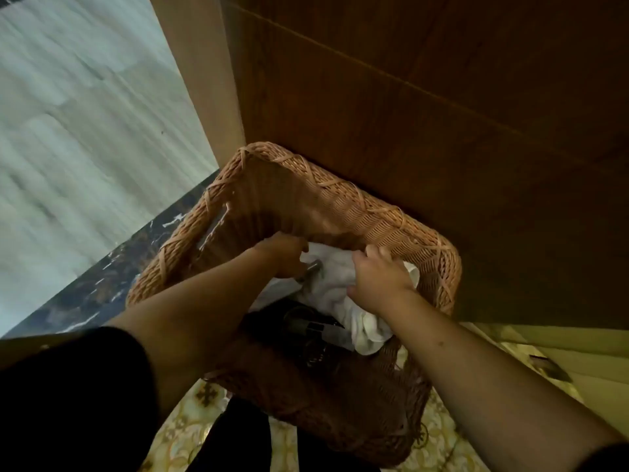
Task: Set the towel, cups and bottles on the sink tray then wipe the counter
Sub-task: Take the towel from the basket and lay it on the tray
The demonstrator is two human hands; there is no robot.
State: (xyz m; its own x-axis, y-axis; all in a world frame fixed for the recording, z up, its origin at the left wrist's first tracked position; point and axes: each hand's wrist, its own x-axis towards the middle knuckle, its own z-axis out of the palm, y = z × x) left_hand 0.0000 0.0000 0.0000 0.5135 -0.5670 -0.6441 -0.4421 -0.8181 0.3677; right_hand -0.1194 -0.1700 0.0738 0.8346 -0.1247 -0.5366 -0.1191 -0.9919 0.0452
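Observation:
A woven wicker basket sits on the floor against a wooden cabinet. Inside lies a crumpled white towel and a dark bottle with a pump top below it. My right hand is closed on the towel's upper part. My left hand reaches into the basket beside the towel, fingers curled around a small shiny item that I cannot identify. Both forearms cross the basket's near rim and hide part of its contents.
A dark wood cabinet front rises right behind the basket. Pale grey wall tiles fill the left, with a dark marble strip at their base. Patterned yellow floor tiles lie under the basket.

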